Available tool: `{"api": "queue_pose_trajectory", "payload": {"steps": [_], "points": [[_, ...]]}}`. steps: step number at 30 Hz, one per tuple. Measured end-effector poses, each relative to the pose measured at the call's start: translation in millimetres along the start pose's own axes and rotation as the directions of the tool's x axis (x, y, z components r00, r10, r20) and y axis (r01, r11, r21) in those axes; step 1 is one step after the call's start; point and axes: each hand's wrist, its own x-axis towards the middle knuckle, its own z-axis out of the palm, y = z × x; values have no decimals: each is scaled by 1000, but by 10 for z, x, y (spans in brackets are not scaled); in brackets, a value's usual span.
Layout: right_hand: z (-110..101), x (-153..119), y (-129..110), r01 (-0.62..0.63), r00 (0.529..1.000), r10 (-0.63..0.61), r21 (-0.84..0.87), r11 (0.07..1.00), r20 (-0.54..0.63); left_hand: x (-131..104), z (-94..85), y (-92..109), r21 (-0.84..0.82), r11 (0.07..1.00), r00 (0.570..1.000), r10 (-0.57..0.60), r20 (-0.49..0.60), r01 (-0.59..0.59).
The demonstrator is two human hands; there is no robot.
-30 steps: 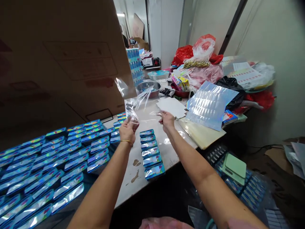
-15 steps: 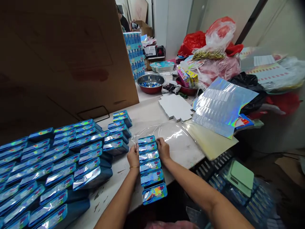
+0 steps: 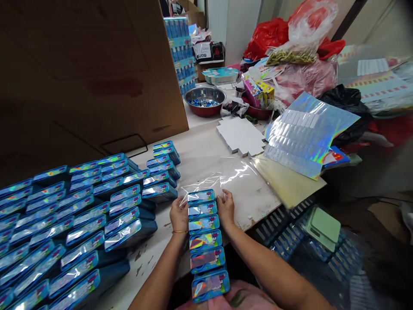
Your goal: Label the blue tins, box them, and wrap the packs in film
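Observation:
Between my hands runs a single row of several blue boxes [image 3: 204, 224] with shiny, colourful printed tops. The near end of the row projects past the table edge towards my lap. A sheet of clear plastic film [image 3: 213, 177] lies crinkled and glinting beyond the far end. My left hand [image 3: 179, 215] is at the row's far left side, its fingers closed on the film's edge. Opposite, my right hand [image 3: 226, 209] has thumb and fingertips pinched together beside the far right side, seemingly on the film too. Fingertips are partly hidden against the boxes.
Many more blue boxes [image 3: 87, 211] stand in rows at the left, before a large cardboard box [image 3: 97, 82]. Farther back are a metal bowl [image 3: 205, 101] of small blue pieces and a white cardboard piece [image 3: 241, 135]. Holographic sheets [image 3: 303, 133] lie right; a green scale [image 3: 322, 228] sits lower.
The row of boxes has slid towards my body, its near end now over my lap. Both hands have come slightly nearer with it, and the view has tilted down.

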Motion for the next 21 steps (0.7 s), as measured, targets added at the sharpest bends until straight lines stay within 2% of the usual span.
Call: {"api": "queue_pose_trajectory", "payload": {"steps": [2,4,6,8,10,13,14,16,19,20,21], "points": [[-81,-92,39,17,1000,-17,-27,1000,12,-111,-36,63,4,999,999,-46,24,46],[-164,-178,64,53,998,-50,-89,995,38,-222,-102,149,72,996,997,-47,57,42],[-252,-250,57,95,994,-84,-186,978,64,-323,-183,239,203,979,995,-10,99,-10],[-346,-304,8,161,984,-127,-326,932,122,-409,-253,310,374,923,988,28,154,-85],[-444,-331,-72,247,964,-157,-514,822,214,-475,-296,345,518,837,970,56,238,-175],[-572,-325,-198,347,936,-155,-761,548,316,-514,-313,327,646,708,943,87,322,-286],[-604,-315,-231,373,928,-168,-805,461,334,-508,-311,309,666,674,939,129,318,-318],[-644,-287,-280,455,888,-240,-830,322,393,-474,-306,275,662,634,917,286,277,-399],[-648,-230,-355,575,803,-339,-788,219,491,-389,-302,272,594,590,821,514,247,-547],[-641,-205,-391,599,787,-339,-770,220,515,-359,-301,291,570,588,803,539,253,-574],[-633,-178,-436,608,785,-323,-757,239,528,-331,-301,322,550,601,803,536,261,-580]]}}
